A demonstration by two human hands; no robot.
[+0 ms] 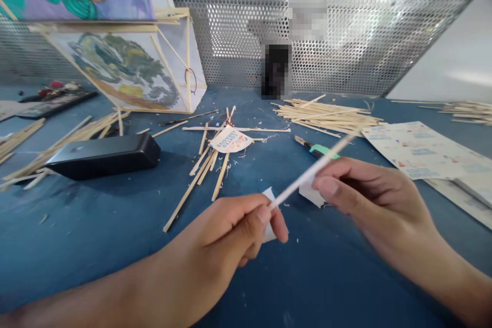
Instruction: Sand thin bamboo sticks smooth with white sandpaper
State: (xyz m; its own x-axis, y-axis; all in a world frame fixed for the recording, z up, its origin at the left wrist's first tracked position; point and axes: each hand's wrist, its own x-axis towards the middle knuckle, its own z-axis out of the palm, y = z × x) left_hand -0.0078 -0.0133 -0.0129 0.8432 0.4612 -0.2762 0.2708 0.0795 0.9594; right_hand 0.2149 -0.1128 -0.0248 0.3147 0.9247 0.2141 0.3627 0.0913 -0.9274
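Observation:
A thin stick [298, 183], pale and whitish along its middle, runs slanting up to the right between my two hands above the blue table. My left hand [246, 230] is closed round its lower end, thumb against fingers. Higher along it, my right hand [353, 189] pinches the stick between thumb and fingers; the far tip is blurred. A piece of white paper [312, 193] shows under my right fingertips, and another white piece [270, 234] appears behind my left fingers. Whether either hand grips these pieces, I cannot tell. Just beyond the right hand lies a craft knife [313, 147] with a green part.
Loose wooden sticks [326, 115] lie in a pile at the back right. A round sandpaper label [230, 139] rests on more sticks. At left are a black case [103, 156] and a painted stick-frame lantern [126, 72]. Printed sheets [418, 148] lie right, before a perforated metal panel [230, 25].

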